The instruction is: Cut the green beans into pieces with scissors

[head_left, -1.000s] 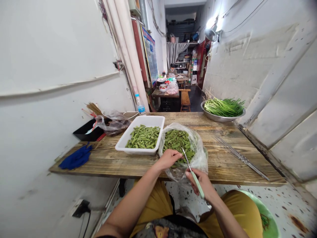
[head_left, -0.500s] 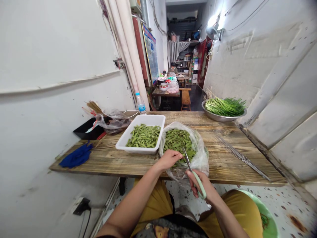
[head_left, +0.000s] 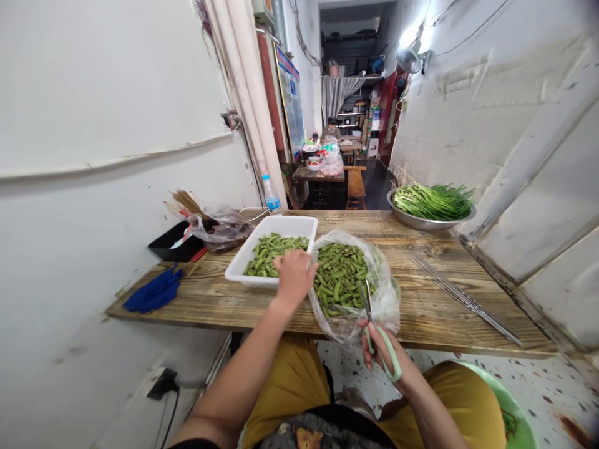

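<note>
My right hand is closed around the green-handled scissors, its fingers in the loops. The scissor blades are spread apart and point up over the near right part of a clear plastic bag. Green edamame pods fill the opened bag. My left hand, slightly blurred, hovers over the near right rim of the white tray. Its fingers look spread, and I make out nothing in them. More edamame pods lie in the tray, partly covered by this hand.
Metal skewers lie on the wooden table at right, below a steel bowl of green stalks. At left are a blue cloth, a black box and a water bottle. A person sits far back.
My left hand has moved left from the bag to the tray's edge. The scissor blades have opened, and my right hand has shifted slightly right. The view has turned a little left.
</note>
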`<state>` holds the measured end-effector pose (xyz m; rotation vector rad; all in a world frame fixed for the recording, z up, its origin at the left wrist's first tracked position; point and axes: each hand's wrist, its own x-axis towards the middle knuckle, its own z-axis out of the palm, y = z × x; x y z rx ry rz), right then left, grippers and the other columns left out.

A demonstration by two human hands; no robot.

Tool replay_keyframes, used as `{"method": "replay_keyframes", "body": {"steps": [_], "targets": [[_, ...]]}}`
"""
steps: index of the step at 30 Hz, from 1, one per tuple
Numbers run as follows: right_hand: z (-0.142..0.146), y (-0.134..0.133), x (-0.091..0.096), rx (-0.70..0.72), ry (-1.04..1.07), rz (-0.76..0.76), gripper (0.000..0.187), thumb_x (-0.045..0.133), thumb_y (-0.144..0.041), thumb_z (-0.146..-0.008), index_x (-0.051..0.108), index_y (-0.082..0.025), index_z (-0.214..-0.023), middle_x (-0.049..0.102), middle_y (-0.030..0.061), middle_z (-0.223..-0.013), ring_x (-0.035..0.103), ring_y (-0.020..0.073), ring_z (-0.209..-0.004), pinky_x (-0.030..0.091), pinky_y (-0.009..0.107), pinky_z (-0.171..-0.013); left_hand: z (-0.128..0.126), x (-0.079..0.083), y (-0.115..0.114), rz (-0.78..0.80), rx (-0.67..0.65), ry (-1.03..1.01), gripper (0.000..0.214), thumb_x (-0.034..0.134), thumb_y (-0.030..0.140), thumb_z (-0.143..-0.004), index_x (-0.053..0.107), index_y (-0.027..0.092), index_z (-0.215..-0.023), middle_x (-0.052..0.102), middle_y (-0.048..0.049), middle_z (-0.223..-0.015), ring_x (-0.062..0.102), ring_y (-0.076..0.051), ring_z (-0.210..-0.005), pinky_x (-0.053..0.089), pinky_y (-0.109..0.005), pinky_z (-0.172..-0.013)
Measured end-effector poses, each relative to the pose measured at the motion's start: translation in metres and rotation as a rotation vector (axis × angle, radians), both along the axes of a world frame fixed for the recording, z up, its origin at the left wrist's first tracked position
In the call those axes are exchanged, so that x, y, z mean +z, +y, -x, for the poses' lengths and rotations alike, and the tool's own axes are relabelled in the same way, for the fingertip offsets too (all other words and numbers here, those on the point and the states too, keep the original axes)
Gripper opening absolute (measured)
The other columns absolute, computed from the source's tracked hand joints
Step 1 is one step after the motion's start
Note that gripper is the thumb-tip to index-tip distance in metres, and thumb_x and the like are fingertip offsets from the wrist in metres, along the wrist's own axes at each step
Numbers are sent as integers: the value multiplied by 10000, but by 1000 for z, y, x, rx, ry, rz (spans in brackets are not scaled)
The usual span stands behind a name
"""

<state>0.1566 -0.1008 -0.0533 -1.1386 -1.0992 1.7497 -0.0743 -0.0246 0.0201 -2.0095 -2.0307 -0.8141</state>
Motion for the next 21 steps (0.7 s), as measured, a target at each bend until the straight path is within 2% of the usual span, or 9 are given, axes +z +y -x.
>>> {"method": "replay_keyframes", "body": {"steps": [2,3,7,13,17,21], "targets": [[1,-1,2,1,-21,4,431,515,-580,-778,521,-192,-966,473,-42,-625,456,104,-472,392,222,-404,-26,-13,-10,133,-144,56,269,463,360,-847,683,205,-866,636,-95,-906,507,-252,-960,273,-462,-888],[1,-1,3,5,-37,1,429,521,-580,-773,524,-192,-956,468,-45,-615,454,102,-466,386,218,-398,-37,-20,-14,174,-153,84,287,471,379,-838,685,192,-804,629,-97,-863,501,-257,-943,277,-459,-867],[-1,-2,1,19,-110,-2,448,526,-596,-756,519,-194,-953,453,-61,-591,448,91,-439,368,201,-377,-60,-40,-15,245,-49,126,290,519,391,-787,674,151,-733,605,-124,-872,471,-283,-964,282,-445,-830],[2,-3,-8,63,-142,-21,386,523,-571,-775,511,-193,-854,449,-65,-579,436,80,-430,369,189,-362,-64,-38,0,316,-13,-15,166,570,292,-719,674,169,-680,650,-99,-829,525,-265,-927,297,-417,-821],[3,-2,-4,76,-185,-34,404,511,-579,-781,466,-189,-688,433,-68,-519,420,70,-398,364,183,-353,-65,-34,-2,360,-166,-240,151,559,287,-732,682,201,-752,690,-27,-757,595,-185,-775,353,-329,-793],[2,2,3,61,-186,-47,408,520,-562,-786,450,-188,-638,444,-64,-497,429,69,-385,356,175,-340,-64,-38,-7,431,-332,-438,219,545,304,-739,700,190,-845,703,-14,-738,610,-157,-701,401,-258,-693]]}}
